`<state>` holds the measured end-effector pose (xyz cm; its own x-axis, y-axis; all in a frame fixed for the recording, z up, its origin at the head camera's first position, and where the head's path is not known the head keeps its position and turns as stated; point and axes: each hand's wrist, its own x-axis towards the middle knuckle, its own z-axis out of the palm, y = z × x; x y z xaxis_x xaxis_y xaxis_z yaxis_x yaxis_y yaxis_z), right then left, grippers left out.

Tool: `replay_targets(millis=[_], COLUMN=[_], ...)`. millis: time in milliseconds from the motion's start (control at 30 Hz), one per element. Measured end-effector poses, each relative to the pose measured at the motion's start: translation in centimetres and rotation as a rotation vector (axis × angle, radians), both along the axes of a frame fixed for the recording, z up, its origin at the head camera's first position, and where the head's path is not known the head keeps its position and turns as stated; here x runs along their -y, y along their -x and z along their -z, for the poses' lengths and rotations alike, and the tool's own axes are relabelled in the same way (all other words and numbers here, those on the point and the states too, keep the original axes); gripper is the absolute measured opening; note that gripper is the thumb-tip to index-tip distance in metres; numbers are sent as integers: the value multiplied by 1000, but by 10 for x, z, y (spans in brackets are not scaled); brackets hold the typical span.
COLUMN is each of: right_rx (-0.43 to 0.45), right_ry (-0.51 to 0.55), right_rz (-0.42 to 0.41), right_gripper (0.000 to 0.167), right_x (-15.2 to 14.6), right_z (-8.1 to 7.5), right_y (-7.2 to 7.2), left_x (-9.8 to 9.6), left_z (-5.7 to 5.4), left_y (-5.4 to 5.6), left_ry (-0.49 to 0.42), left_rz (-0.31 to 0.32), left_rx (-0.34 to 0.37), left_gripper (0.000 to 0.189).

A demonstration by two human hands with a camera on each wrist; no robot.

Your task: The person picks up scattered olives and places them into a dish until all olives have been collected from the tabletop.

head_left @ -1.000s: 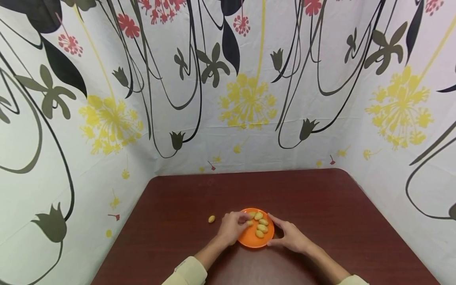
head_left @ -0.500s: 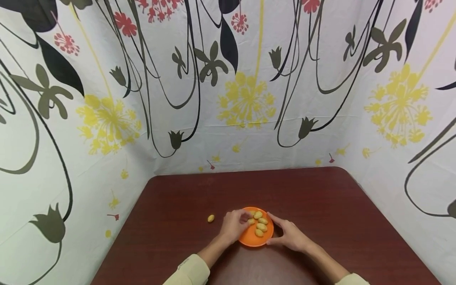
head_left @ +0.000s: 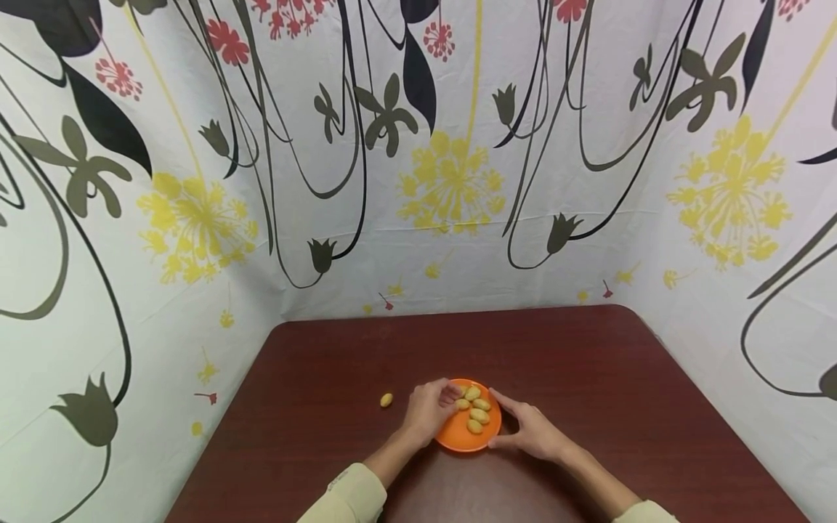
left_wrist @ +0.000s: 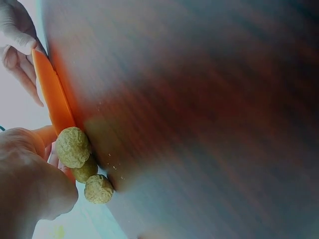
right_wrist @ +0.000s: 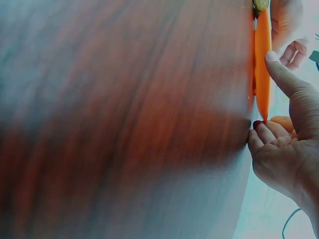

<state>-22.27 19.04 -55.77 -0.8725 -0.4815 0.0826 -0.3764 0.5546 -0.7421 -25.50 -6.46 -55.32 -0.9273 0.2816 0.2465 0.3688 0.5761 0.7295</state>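
Note:
An orange plate lies on the table with several small yellowish ovals on it; the wrist view shows such pieces with rough, wrinkled skin. My left hand is over the plate's left side, its fingers loosely bent beside one oval, seemingly without gripping it. In the left wrist view, rough rounded pieces sit close together beside that hand; the head view hides them behind it. My right hand holds the plate's right rim, thumb at the near side and fingers at the far side.
One more yellowish oval lies alone on the dark red-brown table, left of my left hand. A white cloth printed with flowers hangs behind the table and along both sides.
The left fingers have loosened and drawn slightly back from an oval on the plate, which now shows more fully. The right hand keeps its hold on the rim.

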Motion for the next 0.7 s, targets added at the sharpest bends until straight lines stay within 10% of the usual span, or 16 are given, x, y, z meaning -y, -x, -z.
replay_targets(millis=[700], right_rx=[-1], right_ry=[-14], right_rz=[13], right_gripper=[101], right_x=[0], right_z=[-1], right_y=[-1], left_x=[-4], left_z=[1], left_y=[2], left_ry=[-2], left_rz=[-12], left_rx=[-41], left_gripper=[18])
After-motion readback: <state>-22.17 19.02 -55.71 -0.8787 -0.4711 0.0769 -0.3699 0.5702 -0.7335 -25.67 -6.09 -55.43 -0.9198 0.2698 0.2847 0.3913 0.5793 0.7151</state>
